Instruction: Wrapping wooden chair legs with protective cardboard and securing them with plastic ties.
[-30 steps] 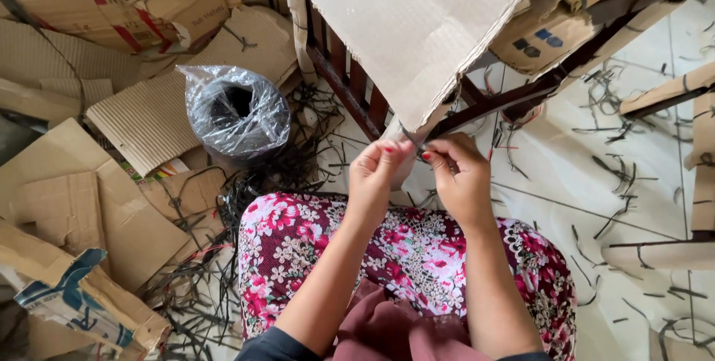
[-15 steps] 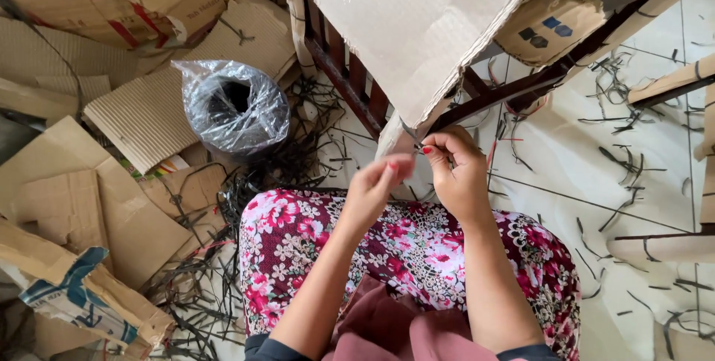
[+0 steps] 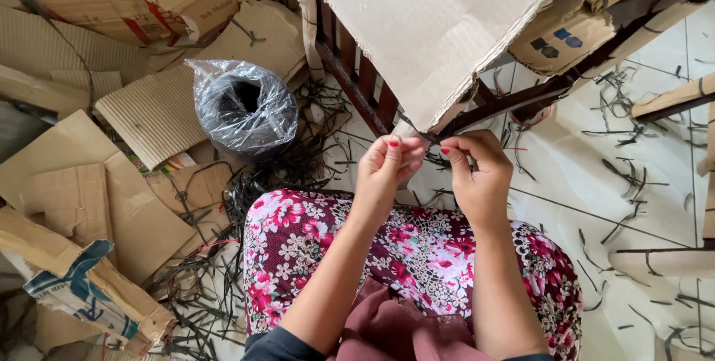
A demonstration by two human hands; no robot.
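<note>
Right now your two hands meet at the low corner of a large cardboard sheet (image 3: 432, 26) that wraps a dark wooden chair frame (image 3: 357, 85). Your left hand (image 3: 383, 171) has its fingers curled and bunched, the fingertips pinched together just under the cardboard corner. Your right hand (image 3: 477, 175) sits just beside it, thumb and forefinger closed on a thin black strap (image 3: 432, 140) that runs between both hands at that corner. The strap is fine and partly hidden by your fingers, so you cannot tell how it is tied.

Below your hands lies your lap in a floral skirt (image 3: 417, 257) of pink, red and white. To the left, on the floor, stands a roll of black strapping in clear plastic wrap (image 3: 244, 106), well apart from your hands. Flattened cardboard pieces (image 3: 82, 205) cover the floor further left, with a corrugated sheet (image 3: 149, 115) touching the roll. Loose black strap offcuts (image 3: 216, 279) lie tangled between the skirt and the cardboard, and more offcuts are scattered on the white tiled floor (image 3: 566, 175) to the right. Another cardboard-wrapped frame (image 3: 670, 97) lies at the far right.
</note>
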